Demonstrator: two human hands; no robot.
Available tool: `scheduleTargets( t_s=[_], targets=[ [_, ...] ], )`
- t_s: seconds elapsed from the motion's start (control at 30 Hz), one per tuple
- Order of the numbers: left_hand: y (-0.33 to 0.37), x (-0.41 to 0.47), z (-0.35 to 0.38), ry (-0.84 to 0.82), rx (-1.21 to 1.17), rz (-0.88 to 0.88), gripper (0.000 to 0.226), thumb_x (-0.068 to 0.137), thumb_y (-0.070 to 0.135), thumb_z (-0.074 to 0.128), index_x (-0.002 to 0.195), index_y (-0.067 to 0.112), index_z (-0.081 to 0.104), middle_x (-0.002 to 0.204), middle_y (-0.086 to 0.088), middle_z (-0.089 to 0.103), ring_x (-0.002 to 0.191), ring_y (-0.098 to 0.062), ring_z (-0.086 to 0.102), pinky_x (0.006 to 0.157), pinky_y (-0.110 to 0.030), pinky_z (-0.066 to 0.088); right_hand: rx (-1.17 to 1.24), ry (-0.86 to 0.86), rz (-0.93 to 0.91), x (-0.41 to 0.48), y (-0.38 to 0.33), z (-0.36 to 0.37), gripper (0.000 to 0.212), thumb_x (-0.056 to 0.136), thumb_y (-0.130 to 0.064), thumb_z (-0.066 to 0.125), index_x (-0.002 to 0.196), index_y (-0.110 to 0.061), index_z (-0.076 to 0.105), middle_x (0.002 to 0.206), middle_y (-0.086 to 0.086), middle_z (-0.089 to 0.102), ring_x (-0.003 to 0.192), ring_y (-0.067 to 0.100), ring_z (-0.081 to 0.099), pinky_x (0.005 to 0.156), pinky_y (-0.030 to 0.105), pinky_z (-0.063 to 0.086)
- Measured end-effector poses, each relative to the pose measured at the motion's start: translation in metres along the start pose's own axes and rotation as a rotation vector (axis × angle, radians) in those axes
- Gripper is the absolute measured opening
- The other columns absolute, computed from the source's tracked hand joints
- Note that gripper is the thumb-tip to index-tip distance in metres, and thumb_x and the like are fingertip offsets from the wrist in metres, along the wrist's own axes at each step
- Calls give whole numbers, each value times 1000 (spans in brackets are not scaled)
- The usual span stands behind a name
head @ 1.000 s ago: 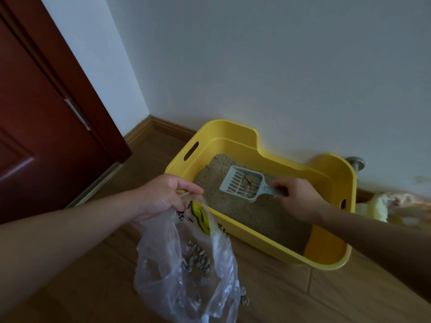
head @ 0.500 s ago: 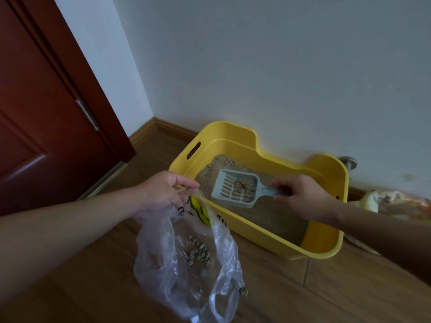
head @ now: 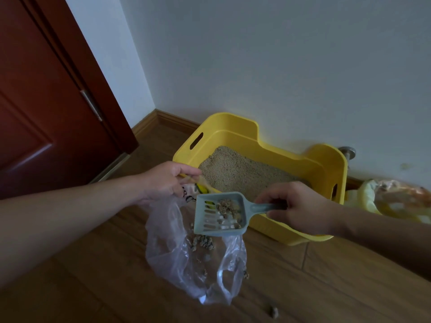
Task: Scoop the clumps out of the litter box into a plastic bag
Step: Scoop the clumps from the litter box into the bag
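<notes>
A yellow litter box (head: 326, 164) holding tan litter (head: 238, 171) stands on the wooden floor against the wall. My right hand (head: 296, 206) grips the handle of a grey slotted scoop (head: 210, 220) that carries several brown clumps (head: 227, 207). The scoop hovers outside the box's near wall, over the mouth of a clear plastic bag (head: 177, 252). My left hand (head: 165, 180) pinches the bag's top edge beside the box's near left corner. Several clumps lie inside the bag.
A dark red door (head: 46, 101) stands to the left. A crumpled yellow and orange bag (head: 396, 197) lies to the right of the box. A metal door stop (head: 347, 151) sticks out of the wall. One loose clump (head: 274, 312) lies on the floor.
My right hand has lifted the loaded scoop out of the litter box and carried it toward me, over the bag's opening. My left hand has kept its hold on the bag.
</notes>
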State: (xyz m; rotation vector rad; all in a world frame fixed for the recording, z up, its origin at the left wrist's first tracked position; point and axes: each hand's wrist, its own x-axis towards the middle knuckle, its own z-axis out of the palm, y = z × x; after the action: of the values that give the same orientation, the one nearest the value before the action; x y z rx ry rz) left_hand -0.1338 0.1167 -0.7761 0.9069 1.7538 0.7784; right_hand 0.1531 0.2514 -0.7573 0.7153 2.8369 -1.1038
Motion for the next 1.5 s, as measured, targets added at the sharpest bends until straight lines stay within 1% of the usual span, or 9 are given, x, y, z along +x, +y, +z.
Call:
scheduleTargets(
  t_s=[0.1, 0.17, 0.23, 0.27, 0.47, 0.67, 0.97, 1.13, 1.5],
  targets=[
    [1, -4, 1, -33, -20, 2, 77, 73, -35, 47, 130, 16, 57, 133, -6, 57, 128, -12, 53, 65, -19, 52, -56, -24, -1, 4, -7, 5, 27, 88, -12, 68, 108, -29, 73, 95, -15, 65, 85, 5, 60, 78, 30, 52],
    [0, -5, 0, -39, -37, 9, 78, 72, -35, 47, 124, 22, 60, 135, -6, 57, 125, -11, 55, 78, -28, 57, -116, -38, -23, 8, -12, 7, 28, 88, -12, 66, 111, -27, 73, 99, -12, 67, 89, 6, 59, 81, 31, 50],
    [-2, -5, 0, -41, -40, 9, 79, 72, -35, 48, 120, 27, 61, 136, -6, 57, 125, -11, 55, 99, -41, 52, -171, -54, -53, 14, -16, 9, 29, 87, -11, 65, 112, -26, 73, 101, -9, 68, 91, 8, 58, 82, 30, 49],
    [-3, -5, -1, -42, -37, 9, 80, 72, -35, 48, 121, 27, 61, 136, -5, 57, 125, -12, 55, 100, -40, 50, -196, -60, -69, 16, -17, 10, 29, 87, -11, 65, 112, -25, 73, 100, -9, 68, 91, 9, 58, 81, 30, 49],
    [-4, -3, -1, -37, -32, 20, 82, 72, -35, 49, 123, 28, 58, 136, -4, 56, 129, -13, 52, 99, -35, 48, -304, -64, -198, 29, -25, 19, 28, 87, -13, 62, 110, -25, 73, 98, -9, 69, 88, 12, 60, 77, 34, 50],
    [-2, -3, -1, -59, -33, 16, 83, 73, -36, 46, 140, 14, 50, 136, -2, 55, 129, -10, 51, 93, -26, 51, -374, -42, -304, 32, -29, 27, 28, 89, -17, 56, 108, -27, 73, 97, -9, 70, 91, 15, 62, 77, 36, 51],
    [-8, 0, -5, -72, -61, 19, 84, 72, -36, 47, 135, 18, 55, 136, 0, 57, 132, -13, 50, 106, -40, 47, -486, -89, -383, 38, -26, 34, 24, 91, -27, 51, 106, -28, 69, 86, -2, 67, 84, 20, 61, 71, 36, 50],
    [-12, -1, -7, -64, -76, 2, 84, 72, -36, 46, 135, 18, 55, 136, -2, 56, 130, -12, 51, 103, -45, 48, -488, -100, -350, 43, -21, 35, 25, 86, -20, 53, 105, -27, 67, 85, -5, 65, 84, 19, 58, 72, 35, 47],
    [-15, 2, -10, -6, -52, 7, 78, 73, -35, 46, 123, 23, 61, 128, 1, 61, 127, -10, 53, 91, -30, 52, -456, -100, -244, 42, -10, 32, 25, 87, -10, 50, 102, -25, 62, 83, -7, 61, 81, 21, 58, 71, 38, 48]
  ],
)
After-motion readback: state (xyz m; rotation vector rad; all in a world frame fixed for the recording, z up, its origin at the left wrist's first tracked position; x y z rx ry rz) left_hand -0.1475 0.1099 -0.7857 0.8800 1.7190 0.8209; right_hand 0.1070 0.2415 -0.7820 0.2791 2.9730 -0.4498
